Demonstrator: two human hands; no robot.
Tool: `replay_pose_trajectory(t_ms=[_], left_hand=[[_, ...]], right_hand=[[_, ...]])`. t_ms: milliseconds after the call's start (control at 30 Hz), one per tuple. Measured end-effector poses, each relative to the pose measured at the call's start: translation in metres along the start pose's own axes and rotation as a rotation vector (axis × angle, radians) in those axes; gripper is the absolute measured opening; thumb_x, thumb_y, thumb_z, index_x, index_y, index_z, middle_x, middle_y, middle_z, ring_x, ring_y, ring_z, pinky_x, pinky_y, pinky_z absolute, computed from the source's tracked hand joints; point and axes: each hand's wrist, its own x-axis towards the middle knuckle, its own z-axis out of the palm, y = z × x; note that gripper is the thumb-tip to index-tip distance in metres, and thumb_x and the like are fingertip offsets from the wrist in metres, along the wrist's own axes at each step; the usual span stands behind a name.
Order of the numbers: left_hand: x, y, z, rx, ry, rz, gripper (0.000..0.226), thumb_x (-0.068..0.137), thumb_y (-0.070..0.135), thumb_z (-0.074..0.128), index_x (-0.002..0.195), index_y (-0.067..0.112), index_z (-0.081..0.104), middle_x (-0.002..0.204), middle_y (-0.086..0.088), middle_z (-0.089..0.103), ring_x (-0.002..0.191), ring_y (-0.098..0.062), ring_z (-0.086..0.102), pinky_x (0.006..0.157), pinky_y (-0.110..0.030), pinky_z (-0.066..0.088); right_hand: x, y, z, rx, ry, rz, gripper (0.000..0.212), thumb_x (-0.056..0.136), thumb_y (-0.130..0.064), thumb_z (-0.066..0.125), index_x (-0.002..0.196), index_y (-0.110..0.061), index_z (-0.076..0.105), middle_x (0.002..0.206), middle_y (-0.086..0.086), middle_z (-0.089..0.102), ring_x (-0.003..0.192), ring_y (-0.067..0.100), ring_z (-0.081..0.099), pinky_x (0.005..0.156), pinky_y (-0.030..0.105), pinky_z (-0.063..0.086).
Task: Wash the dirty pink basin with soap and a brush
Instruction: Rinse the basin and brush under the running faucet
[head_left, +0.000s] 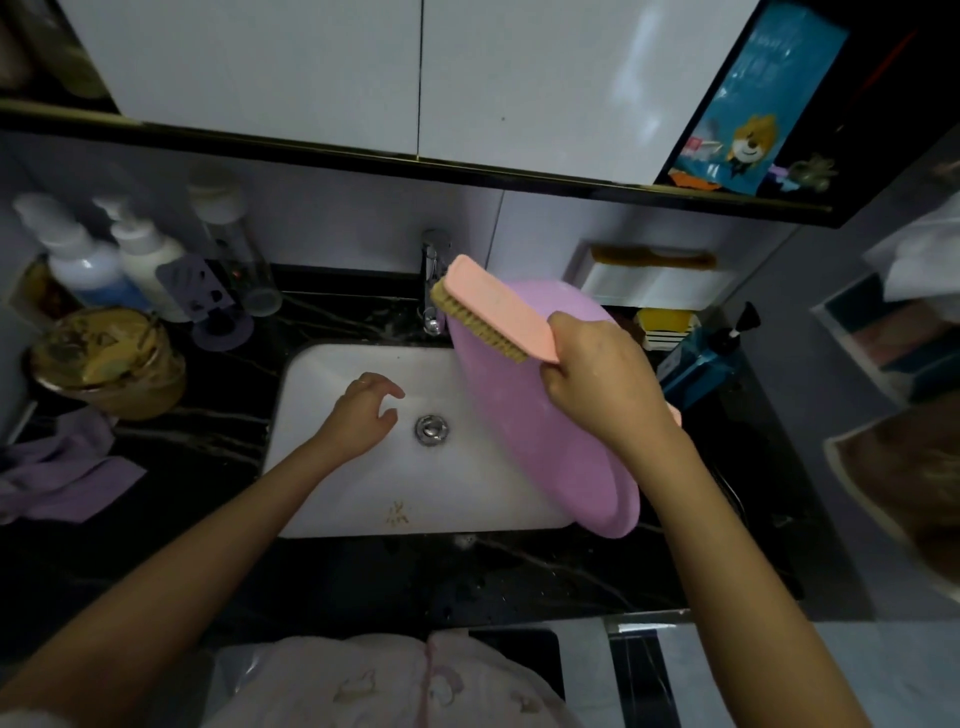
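Observation:
The pink basin (540, 447) leans tilted on its side against the right edge of the white sink (363, 499), its underside facing left. My right hand (597, 379) grips the handle of a pink scrubbing brush (493, 306). The tan bristles face down and left, over the upper part of the basin. My left hand (363, 410) hovers open over the sink bowl, left of the drain (431, 429), holding nothing. Whether the bristles touch the basin I cannot tell.
A chrome tap (434, 270) stands behind the sink. Bottles (140, 254) and a golden bowl (104, 358) crowd the black counter on the left, with a purple cloth (67, 478) below them. Boxes and a blue container (696, 358) sit at the right.

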Motion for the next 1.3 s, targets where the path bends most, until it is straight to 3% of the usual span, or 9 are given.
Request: replay_pose_trajectory(t_ms=[367,500,700,833,933,1000,1100,1200,1300], left_hand=[[-0.004,0.0,-0.006,0.072,-0.043,-0.013,0.027,0.085,0.009,0.059,0.111,0.012,0.062,0.124,-0.012,0.054,0.113,-0.029,0.05,0.094,-0.035,0.041],[-0.008,-0.004,-0.009,0.085,-0.045,-0.025,0.026,0.085,0.008,0.059,0.111,0.012,0.063,0.126,-0.012,0.051,0.121,-0.028,0.045,0.1,-0.034,0.036],[-0.009,0.0,-0.016,0.019,0.016,-0.005,0.031,0.089,0.007,0.057,0.119,0.01,0.058,0.13,-0.011,0.047,0.125,-0.025,0.042,0.102,-0.026,0.03],[-0.016,0.002,-0.015,-0.088,0.02,-0.081,0.044,0.091,0.011,0.056,0.134,0.007,0.044,0.136,-0.015,0.04,0.126,-0.027,0.041,0.102,-0.027,0.032],[-0.023,0.006,-0.01,-0.294,-0.054,-0.29,0.057,0.093,0.022,0.057,0.142,0.007,0.032,0.142,-0.015,0.036,0.126,-0.026,0.043,0.1,-0.028,0.034],[-0.029,0.013,-0.013,-0.548,-0.106,-0.402,0.062,0.085,0.038,0.063,0.135,0.007,0.043,0.134,-0.013,0.049,0.112,-0.023,0.055,0.087,-0.03,0.046],[-0.037,0.014,-0.022,-0.792,-0.105,-0.536,0.047,0.078,0.035,0.063,0.118,0.01,0.059,0.111,-0.01,0.065,0.093,-0.022,0.062,0.07,-0.029,0.051],[-0.041,0.007,-0.028,-0.819,0.047,-0.665,0.023,0.087,0.005,0.056,0.108,0.002,0.061,0.1,-0.015,0.063,0.082,-0.023,0.059,0.068,-0.029,0.047],[-0.043,-0.001,-0.037,-0.735,0.172,-0.701,0.016,0.085,0.001,0.056,0.1,0.0,0.061,0.093,-0.016,0.06,0.071,-0.021,0.055,0.061,-0.028,0.045]], right_hand=[[-0.004,-0.026,0.024,-0.107,0.05,-0.128,0.022,0.056,-0.003,0.071,0.064,-0.008,0.051,0.046,0.008,0.052,0.033,0.028,0.044,0.041,0.018,0.011],[-0.005,-0.016,0.022,-0.09,0.05,-0.083,0.016,0.073,-0.008,0.061,0.072,-0.011,0.045,0.06,0.009,0.058,0.047,0.029,0.046,0.042,0.025,0.02],[-0.016,0.024,0.019,0.341,0.141,0.265,0.01,0.086,-0.014,0.057,0.082,-0.004,0.059,0.076,0.008,0.065,0.065,0.022,0.061,0.049,0.035,0.05],[-0.025,0.039,0.018,0.759,0.229,0.543,0.018,0.084,-0.001,0.058,0.071,-0.013,0.056,0.065,0.0,0.055,0.059,0.012,0.053,0.053,0.025,0.045],[-0.029,0.051,0.022,1.111,0.307,0.836,0.013,0.082,0.002,0.059,0.092,-0.006,0.061,0.082,0.006,0.059,0.075,0.02,0.057,0.066,0.029,0.048],[-0.031,0.056,0.031,1.288,0.329,0.986,0.02,0.081,0.001,0.059,0.101,-0.004,0.059,0.089,0.009,0.061,0.078,0.023,0.059,0.069,0.03,0.05],[-0.038,0.056,0.052,1.408,0.325,1.033,0.024,0.086,-0.001,0.057,0.11,-0.003,0.057,0.086,0.006,0.061,0.073,0.018,0.06,0.057,0.023,0.052],[-0.036,0.061,0.081,1.379,0.203,0.999,0.023,0.092,-0.016,0.055,0.115,-0.01,0.053,0.083,0.0,0.059,0.068,0.011,0.057,0.042,0.014,0.046],[-0.031,0.08,0.12,1.265,0.061,1.086,0.032,0.094,-0.02,0.051,0.122,-0.008,0.04,0.077,0.003,0.052,0.052,0.011,0.042,0.034,0.017,0.034]])
